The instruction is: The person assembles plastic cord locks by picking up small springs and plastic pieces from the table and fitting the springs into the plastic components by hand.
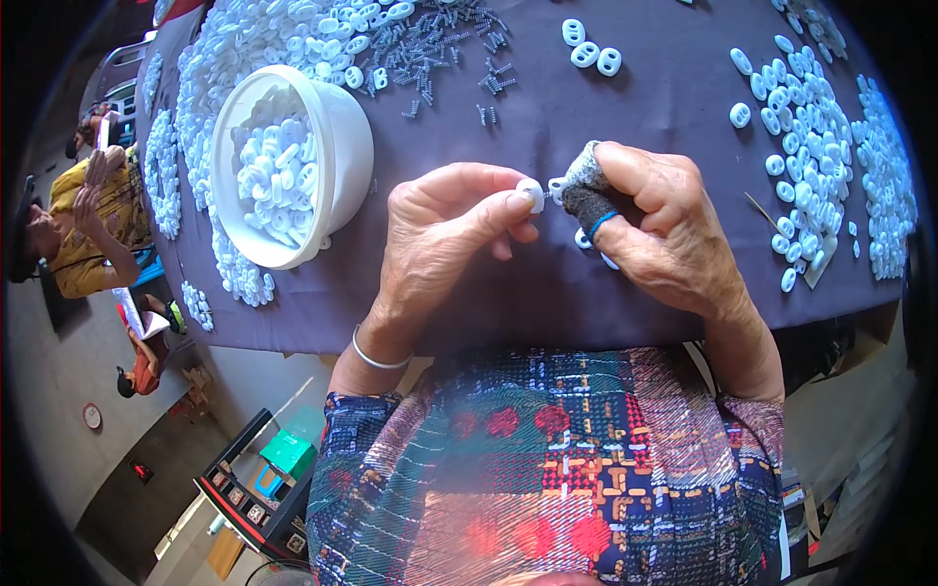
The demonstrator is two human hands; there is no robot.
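My left hand point(454, 220) pinches a small white plastic piece point(532, 193) between thumb and forefinger. Close beside it, my right hand point(660, 215) is closed, with grey and dark covers on its thumb and forefinger. At those fingertips sits a second white oval piece point(557, 188) with holes, like a cord lock; whether the two pieces touch is unclear. More white pieces point(583, 238) show just under the right hand, and I cannot tell if they lie on the cloth. A metal bangle point(379, 360) circles my left wrist.
Left stands a white tub point(349, 146) of white pieces, tilted toward a large heap point(234, 49). Small metal springs point(425, 44) lie at the back. Three two-hole ovals point(584, 55) sit far centre, and piles point(806, 146) spread right on the dark tablecloth point(664, 107). Other people point(98, 225) are at left.
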